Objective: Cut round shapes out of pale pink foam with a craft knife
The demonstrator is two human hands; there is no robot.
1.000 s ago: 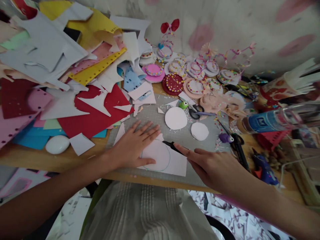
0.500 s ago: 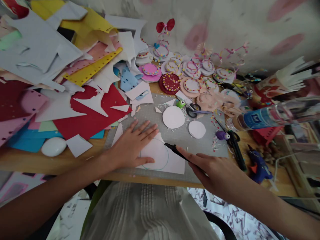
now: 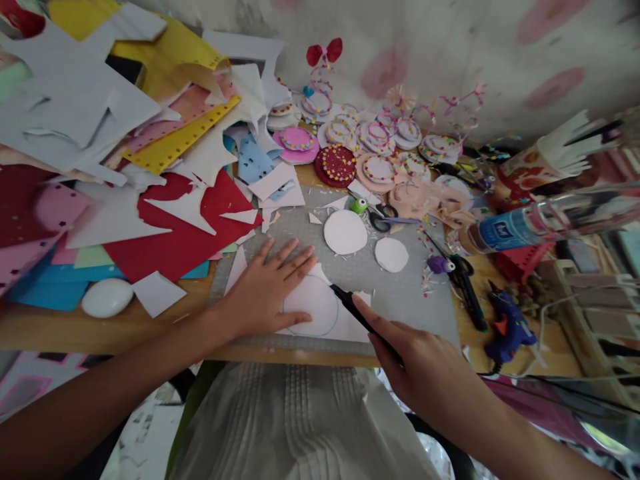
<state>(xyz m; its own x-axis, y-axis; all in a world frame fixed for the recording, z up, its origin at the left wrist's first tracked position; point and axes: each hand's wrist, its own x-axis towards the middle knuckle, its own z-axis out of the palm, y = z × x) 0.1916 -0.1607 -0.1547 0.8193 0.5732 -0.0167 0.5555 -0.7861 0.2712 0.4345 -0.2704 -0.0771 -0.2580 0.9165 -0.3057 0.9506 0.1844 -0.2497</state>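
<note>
your left hand (image 3: 263, 293) lies flat, fingers spread, on the white sheet (image 3: 320, 313); your right hand (image 3: 425, 370) grips a black cutter (image 3: 353, 308).

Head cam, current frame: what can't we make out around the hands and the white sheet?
- Black tool in the right hand: tip too small to tell blade from pen; rear hidden in the hand.
- White sheet: left part of the drawn circle hidden under the left hand.
- Bottle: label blurred, unreadable.
- Paper pile: cut off by the left and top edges.
</note>
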